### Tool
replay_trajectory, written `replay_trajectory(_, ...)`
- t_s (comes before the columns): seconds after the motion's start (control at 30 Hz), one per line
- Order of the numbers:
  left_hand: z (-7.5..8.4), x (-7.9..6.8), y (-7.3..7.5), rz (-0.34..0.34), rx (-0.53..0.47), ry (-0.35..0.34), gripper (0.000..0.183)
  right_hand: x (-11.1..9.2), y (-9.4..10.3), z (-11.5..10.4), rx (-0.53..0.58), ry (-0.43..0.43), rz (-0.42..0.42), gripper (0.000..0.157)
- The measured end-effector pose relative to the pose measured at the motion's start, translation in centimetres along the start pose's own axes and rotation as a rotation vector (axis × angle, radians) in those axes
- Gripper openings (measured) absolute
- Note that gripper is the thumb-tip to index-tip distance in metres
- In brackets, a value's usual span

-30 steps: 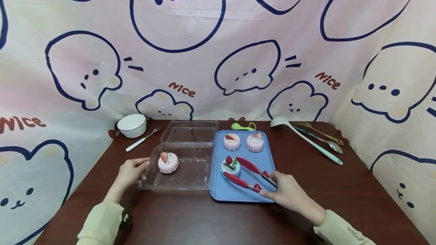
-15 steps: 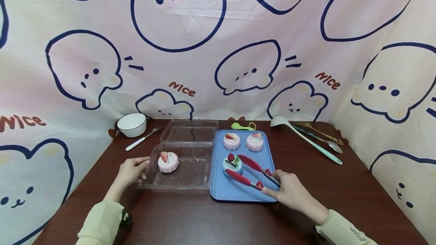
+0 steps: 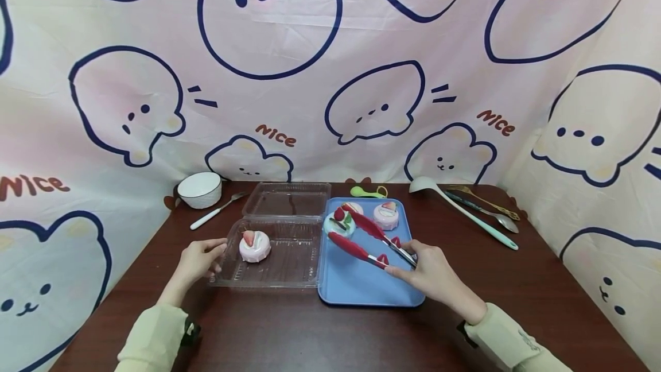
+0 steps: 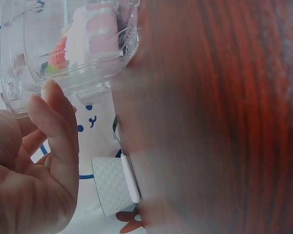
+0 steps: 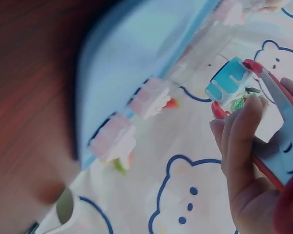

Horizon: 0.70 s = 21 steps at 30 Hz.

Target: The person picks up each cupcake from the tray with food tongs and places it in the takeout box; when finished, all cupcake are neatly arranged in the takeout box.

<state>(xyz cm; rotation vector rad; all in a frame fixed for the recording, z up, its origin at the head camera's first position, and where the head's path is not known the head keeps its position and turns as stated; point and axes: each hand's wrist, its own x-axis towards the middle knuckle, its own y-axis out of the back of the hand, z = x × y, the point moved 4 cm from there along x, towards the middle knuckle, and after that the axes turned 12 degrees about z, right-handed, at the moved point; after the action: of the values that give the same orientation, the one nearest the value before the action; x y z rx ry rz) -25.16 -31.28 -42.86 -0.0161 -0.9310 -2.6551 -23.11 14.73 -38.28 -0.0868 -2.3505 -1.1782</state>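
Note:
My right hand (image 3: pixel 436 274) holds red-tipped tongs (image 3: pixel 356 250), whose ends grip a small blue cake (image 3: pixel 332 226) topped with a berry and green leaves. In the right wrist view the blue cake (image 5: pixel 228 80) is lifted clear of the blue tray (image 5: pixel 136 53). Two pink strawberry cakes stand on the tray (image 3: pixel 366 291) in the head view; one pink cake (image 3: pixel 386 218) shows fully, the other is partly hidden. At the left, my left hand (image 3: pixel 198 262) pinches the near-left rim of an open clear plastic container (image 3: pixel 294 271), which holds another pink cake (image 3: pixel 255 250).
Behind the left hand are a white bowl (image 3: pixel 200 191) and a white-handled fork (image 3: pixel 212 216). A light green spoon (image 3: pixel 365 192) lies behind the tray. To the right lie a long ladle (image 3: pixel 472 220), a metal spoon (image 3: pixel 506 223) and a gold utensil (image 3: pixel 490 202).
The tongs have closed on the blue cake and raised it off the tray, shifting it left and away so it covers part of a pink cake. My left hand has stayed still.

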Motion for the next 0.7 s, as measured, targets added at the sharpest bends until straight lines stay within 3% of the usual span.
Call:
replay_trajectory(0.43,0.1,-0.1,0.0,-0.005,0.005,0.023,0.039,1.5,-4.6,-4.6,0.165,0.097,-0.076,0.053)
replay_trajectory(0.7,0.1,-0.1,0.1,0.006,0.011,0.018,0.039,1.7,-7.5,-6.0,0.269,0.122,-0.22,0.057)
